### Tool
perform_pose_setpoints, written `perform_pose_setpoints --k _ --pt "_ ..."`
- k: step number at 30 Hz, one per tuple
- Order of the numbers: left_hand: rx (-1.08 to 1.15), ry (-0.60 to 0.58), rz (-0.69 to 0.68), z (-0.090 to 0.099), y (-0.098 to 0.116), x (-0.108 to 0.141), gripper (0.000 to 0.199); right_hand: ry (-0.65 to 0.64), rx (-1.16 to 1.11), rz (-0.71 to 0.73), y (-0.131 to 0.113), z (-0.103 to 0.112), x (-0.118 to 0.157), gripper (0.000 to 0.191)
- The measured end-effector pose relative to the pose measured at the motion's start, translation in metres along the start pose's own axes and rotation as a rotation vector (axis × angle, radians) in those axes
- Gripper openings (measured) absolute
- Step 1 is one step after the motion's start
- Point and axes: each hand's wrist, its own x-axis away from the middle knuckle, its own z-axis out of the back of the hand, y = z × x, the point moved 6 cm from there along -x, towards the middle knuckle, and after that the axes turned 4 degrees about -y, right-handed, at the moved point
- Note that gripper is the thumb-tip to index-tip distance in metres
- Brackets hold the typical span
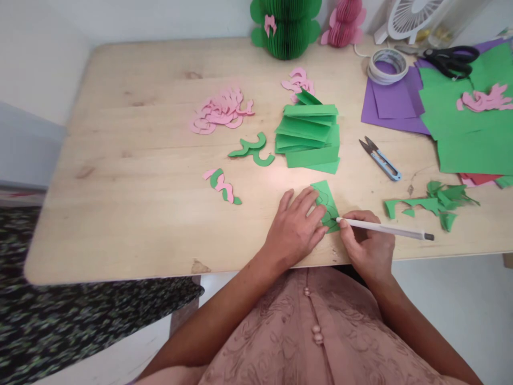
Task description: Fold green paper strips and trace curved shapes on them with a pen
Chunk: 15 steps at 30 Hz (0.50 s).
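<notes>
A small green paper piece (328, 199) with dark curved outlines lies near the table's front edge. My left hand (297, 229) rests flat on its left part, fingers spread. My right hand (369, 246) is closed around a white pen (385, 228), whose tip touches the paper's lower right. Folded green strips (308, 138) are stacked just behind. To the left lie green curved cutouts (252, 149), a pink and green cutout group (223, 186) and a pile of pink cutouts (222, 113).
Blue thread snips (383, 162), green scraps (441, 202), purple sheets (395, 101), a tape roll (387, 67), black scissors (451, 58) and large green sheets (473, 131) lie right. Honeycomb paper figures, green (286, 32) and pink (345, 24), and a white fan (412, 20) stand behind.
</notes>
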Motion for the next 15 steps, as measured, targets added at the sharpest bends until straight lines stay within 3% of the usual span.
perform_pose_setpoints --k 15 --pt "0.010 0.003 -0.001 -0.0005 -0.0002 0.0001 0.026 0.005 -0.023 -0.026 0.0026 -0.0013 0.0004 0.010"
